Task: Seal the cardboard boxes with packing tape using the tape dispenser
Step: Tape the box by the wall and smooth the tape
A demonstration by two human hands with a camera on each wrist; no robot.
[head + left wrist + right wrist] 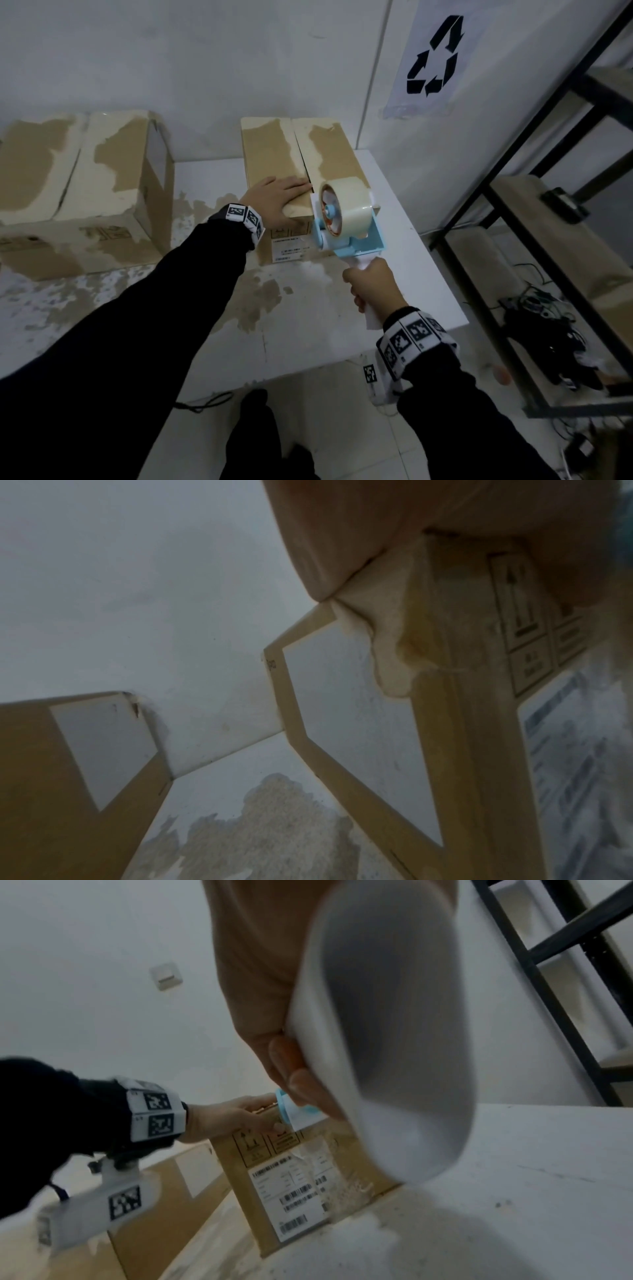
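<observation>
Tape dispenser (346, 219), blue frame with a full roll, gripped by its white handle in right hand (375, 286), nose at the near seam end of small cardboard box (294, 164). Left hand (277, 198) flat, fingers straight, pressing flaps just left of it. Likely light, crushable; best steadied from above.

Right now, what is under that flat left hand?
The left hand lies flat on the near left top flap of the smaller cardboard box, beside its centre seam. The patch of flap beneath the palm is covered. The tape dispenser sits beside it.
</observation>
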